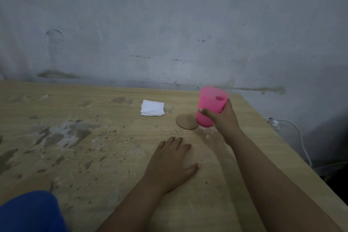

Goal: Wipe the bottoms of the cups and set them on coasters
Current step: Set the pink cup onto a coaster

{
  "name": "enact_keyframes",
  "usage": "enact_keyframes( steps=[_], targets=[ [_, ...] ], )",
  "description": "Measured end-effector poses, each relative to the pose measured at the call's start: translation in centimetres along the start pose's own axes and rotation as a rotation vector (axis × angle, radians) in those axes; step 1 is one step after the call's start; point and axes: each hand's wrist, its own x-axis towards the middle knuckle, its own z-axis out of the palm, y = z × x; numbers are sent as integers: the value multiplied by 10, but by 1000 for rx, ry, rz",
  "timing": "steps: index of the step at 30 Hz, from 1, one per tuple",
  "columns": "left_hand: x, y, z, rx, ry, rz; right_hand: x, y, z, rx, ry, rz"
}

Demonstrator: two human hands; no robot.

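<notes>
Blue cloth [28, 211] cut off; left hand [172, 162] flat; right hand [224, 117] grips pink cup [210, 107], hiding coaster's [185, 121] edge.

a bright pink, translucent plastic cup [210, 108] with smooth, slightly tapered walls is tilted, its wider rim up and leaning toward the wall, its narrower base down and close to the table. a small round spot shows through its upper side. its base end hangs at the right edge of a flat, round, brown cork coaster [185, 124], covering that edge from view; whether they touch cannot be told. the coaster lies flat on the table and bare on top. just left of it and a little farther back lies a folded white paper napkin [152, 110], roughly square, flat, apart from both.
</notes>
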Motion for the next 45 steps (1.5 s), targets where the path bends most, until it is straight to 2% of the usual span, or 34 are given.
enact_keyframes(
  steps=[11,36,45],
  targets=[
    [0,0,2,-29,24,-6,26,22,47,27,-158,-2],
    [-1,0,1,-72,32,-2,26,30,44,-26,-151,-10],
    [0,1,-5,-112,45,13,1,27,33,-132,-167,18]
  ],
)
